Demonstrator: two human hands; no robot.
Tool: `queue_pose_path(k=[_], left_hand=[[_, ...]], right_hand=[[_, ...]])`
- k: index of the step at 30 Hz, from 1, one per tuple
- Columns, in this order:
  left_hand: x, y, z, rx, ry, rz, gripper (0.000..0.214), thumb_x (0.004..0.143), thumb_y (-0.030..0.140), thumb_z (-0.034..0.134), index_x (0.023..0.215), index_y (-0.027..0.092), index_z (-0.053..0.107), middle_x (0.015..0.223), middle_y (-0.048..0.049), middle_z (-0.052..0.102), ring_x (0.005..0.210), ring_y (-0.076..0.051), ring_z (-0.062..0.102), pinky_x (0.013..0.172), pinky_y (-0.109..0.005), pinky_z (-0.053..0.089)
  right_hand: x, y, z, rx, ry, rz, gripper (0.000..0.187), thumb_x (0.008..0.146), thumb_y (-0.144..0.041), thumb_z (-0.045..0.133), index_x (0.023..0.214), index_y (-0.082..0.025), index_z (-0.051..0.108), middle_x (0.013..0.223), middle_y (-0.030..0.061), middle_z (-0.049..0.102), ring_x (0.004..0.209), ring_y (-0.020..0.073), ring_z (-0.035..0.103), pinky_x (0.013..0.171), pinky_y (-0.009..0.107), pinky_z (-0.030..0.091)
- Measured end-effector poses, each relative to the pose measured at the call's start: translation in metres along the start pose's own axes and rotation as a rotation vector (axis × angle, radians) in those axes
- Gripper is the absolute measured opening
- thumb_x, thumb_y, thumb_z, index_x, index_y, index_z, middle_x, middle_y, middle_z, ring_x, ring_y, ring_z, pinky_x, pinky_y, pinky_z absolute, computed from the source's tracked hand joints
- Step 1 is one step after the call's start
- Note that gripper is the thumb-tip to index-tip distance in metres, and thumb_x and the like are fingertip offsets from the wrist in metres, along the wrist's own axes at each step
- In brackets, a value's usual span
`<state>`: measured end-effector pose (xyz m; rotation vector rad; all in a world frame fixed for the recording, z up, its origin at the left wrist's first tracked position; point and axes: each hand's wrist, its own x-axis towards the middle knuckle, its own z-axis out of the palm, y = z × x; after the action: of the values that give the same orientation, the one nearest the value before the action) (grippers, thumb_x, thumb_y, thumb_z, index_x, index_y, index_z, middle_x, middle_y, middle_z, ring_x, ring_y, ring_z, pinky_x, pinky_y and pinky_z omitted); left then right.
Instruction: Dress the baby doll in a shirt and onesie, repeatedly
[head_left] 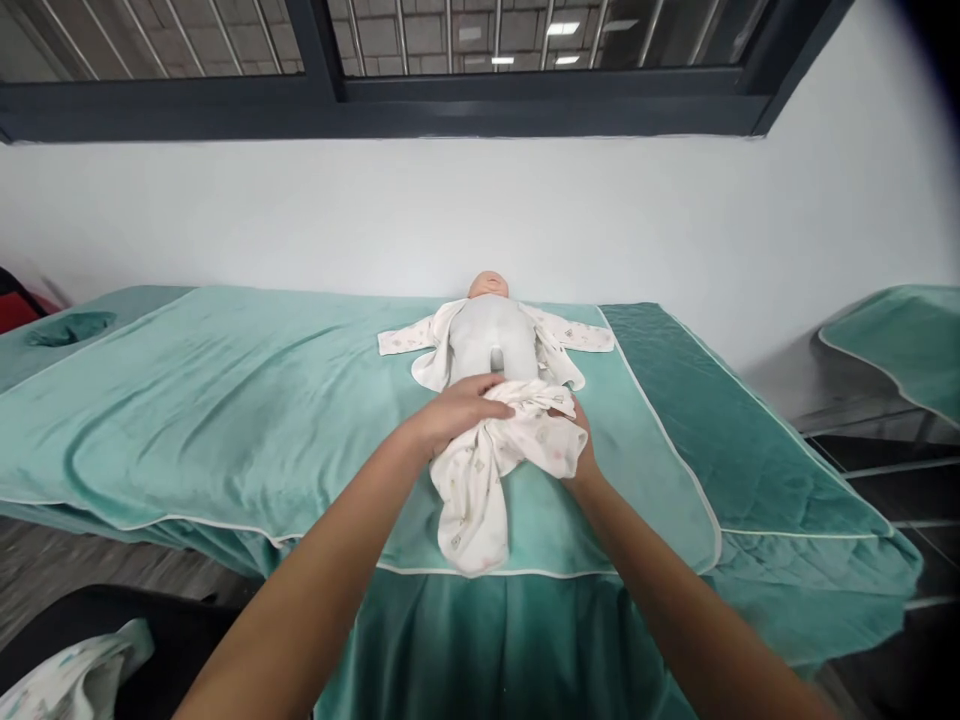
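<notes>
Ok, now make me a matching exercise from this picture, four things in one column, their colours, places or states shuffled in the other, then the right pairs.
Things:
1. Doll
2. Shirt
3. Bundled cloth
4. Window frame

Descriptions:
A. Held in the left hand and right hand
B. Dark, at the top of the view
C. Open, sleeves spread sideways
D. Pale grey body, lying down

Pairs: 1-D, 2-C, 3-A, 4-B

A green blanket covers the bed beneath the doll; an open shirt spreads either side of the doll.
</notes>
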<state>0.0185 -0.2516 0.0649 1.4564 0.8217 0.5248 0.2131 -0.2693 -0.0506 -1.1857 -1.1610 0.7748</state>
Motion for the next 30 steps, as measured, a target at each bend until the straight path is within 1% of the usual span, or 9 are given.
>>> queue_pose_path(k=[2, 6, 12, 14, 19, 22, 26, 28, 30], left_hand=[[0.015, 0.002, -0.011, 0.111, 0.107, 0.072, 0.032, 0.070, 0.025, 0.069, 0.102, 0.019, 0.067, 0.097, -0.0009, 0.068, 0.092, -0.020, 0.064, 0.076, -0.029, 0.048], [0.046, 0.001, -0.019, 0.378, 0.266, 0.261, 0.024, 0.071, 0.022, 0.063, 0.095, 0.019, 0.067, 0.094, 0.0009, 0.068, 0.091, -0.019, 0.062, 0.079, -0.029, 0.045], [0.071, -0.010, -0.019, 0.656, 0.528, 0.373, 0.016, 0.078, 0.026, 0.057, 0.091, 0.021, 0.066, 0.092, -0.0004, 0.069, 0.089, -0.020, 0.060, 0.080, -0.031, 0.042], [0.074, -0.013, -0.028, 0.546, 0.492, 0.333, 0.014, 0.077, 0.030, 0.061, 0.086, 0.020, 0.064, 0.088, 0.0003, 0.066, 0.084, -0.018, 0.058, 0.074, -0.028, 0.042], [0.082, -0.028, -0.067, 0.048, 0.112, 0.157, 0.034, 0.063, 0.036, 0.076, 0.087, 0.017, 0.061, 0.081, 0.0009, 0.059, 0.072, -0.014, 0.055, 0.063, -0.023, 0.042], [0.085, -0.043, -0.084, -0.230, 0.001, 0.150, 0.039, 0.057, 0.033, 0.081, 0.087, 0.017, 0.062, 0.081, -0.0005, 0.060, 0.068, -0.013, 0.055, 0.060, -0.022, 0.042], [0.086, -0.056, -0.089, -0.403, -0.077, 0.221, 0.037, 0.057, 0.031, 0.083, 0.085, 0.016, 0.065, 0.083, -0.0025, 0.063, 0.068, -0.013, 0.056, 0.057, -0.021, 0.043], [0.086, -0.058, -0.087, -0.443, -0.067, 0.245, 0.035, 0.057, 0.029, 0.084, 0.083, 0.016, 0.065, 0.084, -0.0023, 0.063, 0.069, -0.013, 0.058, 0.058, -0.021, 0.045], [0.086, -0.058, -0.084, -0.466, -0.019, 0.263, 0.034, 0.059, 0.029, 0.084, 0.083, 0.017, 0.063, 0.084, -0.0014, 0.064, 0.068, -0.013, 0.059, 0.059, -0.022, 0.047]], right_hand=[[0.002, 0.000, 0.004, 0.054, 0.040, 0.011, 0.036, 0.084, -0.049, 0.054, 0.108, -0.022, 0.060, 0.112, 0.0097, 0.068, 0.100, 0.0271, 0.063, 0.088, 0.044, 0.052], [0.011, 0.003, 0.008, 0.175, 0.095, 0.026, 0.040, 0.085, -0.046, 0.058, 0.115, -0.019, 0.058, 0.118, 0.0084, 0.066, 0.106, 0.0229, 0.060, 0.092, 0.039, 0.048], [0.040, 0.006, 0.006, 0.019, 0.143, -0.009, 0.022, 0.087, -0.039, 0.059, 0.098, -0.021, 0.060, 0.098, 0.0011, 0.065, 0.094, 0.0183, 0.057, 0.085, 0.032, 0.045], [0.048, 0.005, 0.007, -0.006, 0.171, -0.004, 0.019, 0.085, -0.038, 0.059, 0.093, -0.021, 0.058, 0.092, -0.0005, 0.063, 0.089, 0.0173, 0.056, 0.080, 0.031, 0.045], [0.058, 0.006, 0.011, -0.026, 0.212, -0.041, 0.013, 0.079, -0.028, 0.062, 0.089, -0.021, 0.056, 0.087, -0.0019, 0.060, 0.084, 0.0163, 0.054, 0.078, 0.029, 0.044], [0.055, 0.006, 0.010, -0.087, 0.190, -0.065, 0.018, 0.079, -0.022, 0.061, 0.097, -0.023, 0.057, 0.092, 0.0001, 0.060, 0.088, 0.0175, 0.055, 0.081, 0.030, 0.045], [0.058, -0.014, 0.005, -0.241, 0.005, -0.250, 0.034, 0.080, -0.020, 0.062, 0.114, -0.026, 0.058, 0.116, 0.0066, 0.059, 0.109, 0.0237, 0.055, 0.095, 0.038, 0.044], [0.067, -0.037, 0.004, -0.365, -0.219, -0.359, 0.036, 0.079, -0.023, 0.067, 0.115, -0.026, 0.061, 0.120, 0.0078, 0.059, 0.115, 0.0266, 0.053, 0.098, 0.041, 0.042], [0.082, -0.063, 0.010, -0.436, -0.529, -0.305, 0.035, 0.078, -0.031, 0.073, 0.112, -0.025, 0.065, 0.107, 0.0053, 0.066, 0.101, 0.0248, 0.059, 0.088, 0.037, 0.046]])
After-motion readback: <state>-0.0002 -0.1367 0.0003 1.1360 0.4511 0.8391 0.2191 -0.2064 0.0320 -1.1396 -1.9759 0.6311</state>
